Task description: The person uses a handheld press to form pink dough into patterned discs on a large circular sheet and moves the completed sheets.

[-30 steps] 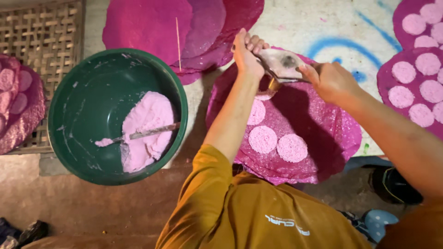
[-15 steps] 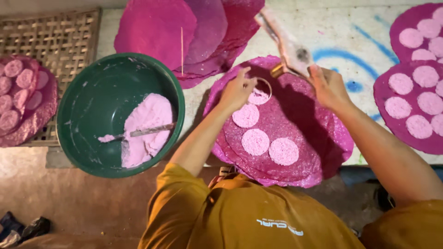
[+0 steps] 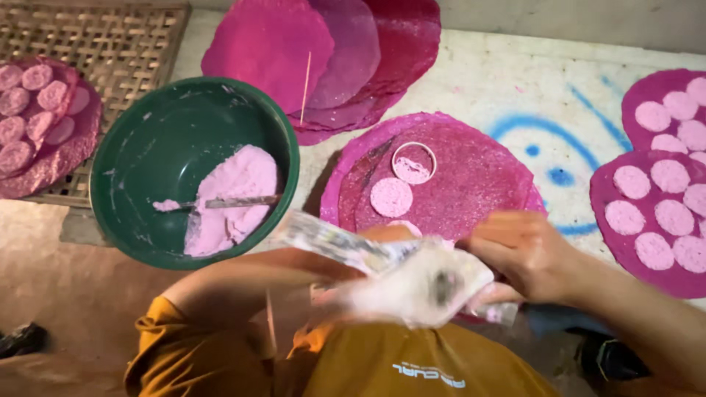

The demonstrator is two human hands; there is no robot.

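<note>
Holding one piping bag [image 3: 412,283], two hands [image 3: 515,254], one ring [image 3: 413,162]

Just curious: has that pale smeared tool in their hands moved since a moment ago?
Yes. The tool has come down off the magenta sheet, toward the person's chest.

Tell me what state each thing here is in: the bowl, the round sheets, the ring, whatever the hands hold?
Green bowl: partly filled with pink paste, a stick lying in it.
Middle pink sheet: flat, a few pale discs on it.
Ring mould: resting on that sheet, paste inside.
Right sheets: covered with discs.
Piping bag: blurred, gripped by the right hand.
Left hand: hidden behind the bag.
</note>
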